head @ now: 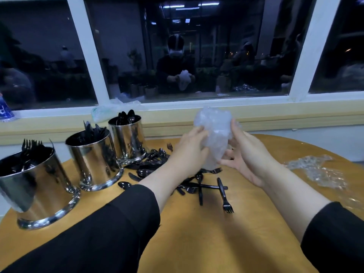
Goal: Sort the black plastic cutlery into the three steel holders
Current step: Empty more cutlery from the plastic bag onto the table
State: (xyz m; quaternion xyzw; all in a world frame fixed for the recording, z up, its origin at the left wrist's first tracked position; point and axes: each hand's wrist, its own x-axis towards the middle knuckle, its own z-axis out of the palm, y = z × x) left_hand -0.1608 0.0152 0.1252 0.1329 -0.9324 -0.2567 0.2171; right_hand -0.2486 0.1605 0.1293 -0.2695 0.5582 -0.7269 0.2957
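Note:
Three steel holders stand in a row at the left of the wooden table [197, 239]. The near holder [37, 186] has forks in it, the middle holder [94, 160] holds knives, and the far holder [128, 138] holds spoons. A pile of loose black cutlery [157, 160] lies beside the far holder, with more forks and knives [222, 190] scattered nearer to me. Above that pile, my left hand [189, 150] and my right hand [244, 154] together grip a crumpled clear plastic bag [214, 131].
Another crumpled clear wrapper [315, 170] lies on the table at the right. A further plastic bag [110, 109] sits on the window sill behind the holders. A blue-and-white object [5, 111] stands on the sill at far left. The dark window reflects the room.

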